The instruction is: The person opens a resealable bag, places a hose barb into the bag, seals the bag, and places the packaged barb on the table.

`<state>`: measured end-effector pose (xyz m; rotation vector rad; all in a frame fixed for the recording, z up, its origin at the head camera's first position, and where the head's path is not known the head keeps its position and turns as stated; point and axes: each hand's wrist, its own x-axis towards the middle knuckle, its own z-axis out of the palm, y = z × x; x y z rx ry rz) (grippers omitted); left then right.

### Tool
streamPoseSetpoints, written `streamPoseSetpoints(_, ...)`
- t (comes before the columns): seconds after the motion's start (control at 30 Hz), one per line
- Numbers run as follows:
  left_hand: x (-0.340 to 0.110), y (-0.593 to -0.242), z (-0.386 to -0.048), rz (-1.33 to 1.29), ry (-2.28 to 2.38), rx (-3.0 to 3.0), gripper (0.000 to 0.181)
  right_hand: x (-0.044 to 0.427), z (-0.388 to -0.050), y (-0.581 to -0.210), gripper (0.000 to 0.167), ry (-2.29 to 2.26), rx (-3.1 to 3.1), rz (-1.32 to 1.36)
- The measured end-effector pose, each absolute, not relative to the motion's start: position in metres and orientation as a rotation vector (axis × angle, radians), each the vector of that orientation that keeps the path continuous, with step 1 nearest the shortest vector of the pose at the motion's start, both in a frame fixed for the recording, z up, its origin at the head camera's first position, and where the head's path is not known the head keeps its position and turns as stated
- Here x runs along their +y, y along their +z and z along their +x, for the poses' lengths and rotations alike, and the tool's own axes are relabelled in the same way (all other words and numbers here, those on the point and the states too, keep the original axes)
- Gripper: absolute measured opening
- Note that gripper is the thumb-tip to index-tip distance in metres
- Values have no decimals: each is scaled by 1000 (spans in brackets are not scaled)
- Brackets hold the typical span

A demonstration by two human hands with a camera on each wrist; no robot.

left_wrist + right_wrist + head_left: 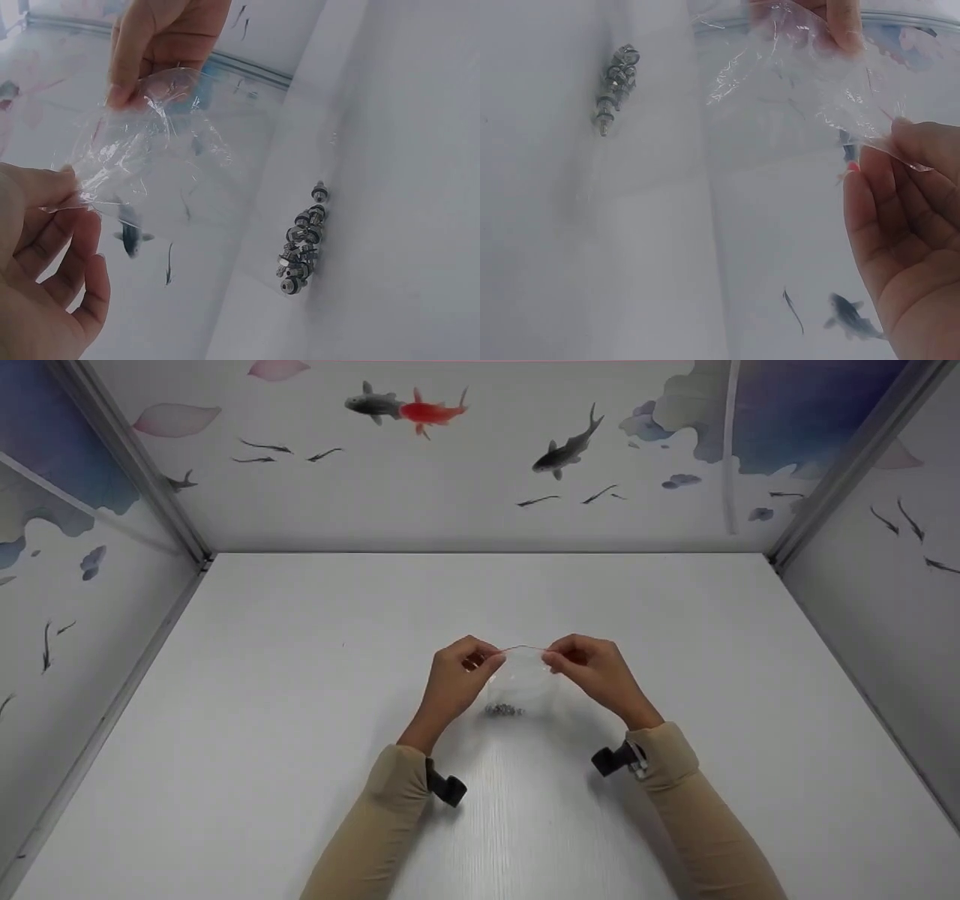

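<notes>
A clear plastic bag (523,681) hangs between both hands in the middle of the head view, a thin reddish line along its top edge. My left hand (459,675) pinches one top corner between thumb and forefinger, and my right hand (596,669) pinches the opposite one. At the bag's bottom lies a small heap of shiny metal fittings (504,710) with dark rings. Several of these fittings (301,240) show in the left wrist view, below the wrinkled plastic (124,154). From the right wrist view, the bag's mouth (870,127) looks crumpled; whether it is sealed is unclear.
A white tabletop (262,720) spreads around the hands. White panels with painted fish (566,450) stand at the back and both sides, with grey metal posts (142,465) at the corners. A black wrist camera (446,790) sits on each sleeve.
</notes>
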<state>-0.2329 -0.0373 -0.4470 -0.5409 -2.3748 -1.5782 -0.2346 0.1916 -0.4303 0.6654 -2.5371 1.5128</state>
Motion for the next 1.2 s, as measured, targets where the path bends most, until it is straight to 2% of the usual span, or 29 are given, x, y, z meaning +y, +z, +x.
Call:
streamPoseSetpoints(0.6, -36, -447, -233, -573, -1613, -2399, 12, 187, -235, -431, 19, 1522, -2555, 702)
streamPoseSetpoints(0.9, -36, -448, -231, -622, -1601, -2417, 19, 185, -232, -429, 15, 1571, -2547, 724)
streamPoseSetpoints(1.2, -33, -448, -231, -623, -1538, -2404, 18, 185, -233, -430, 17, 1462, -2575, 764)
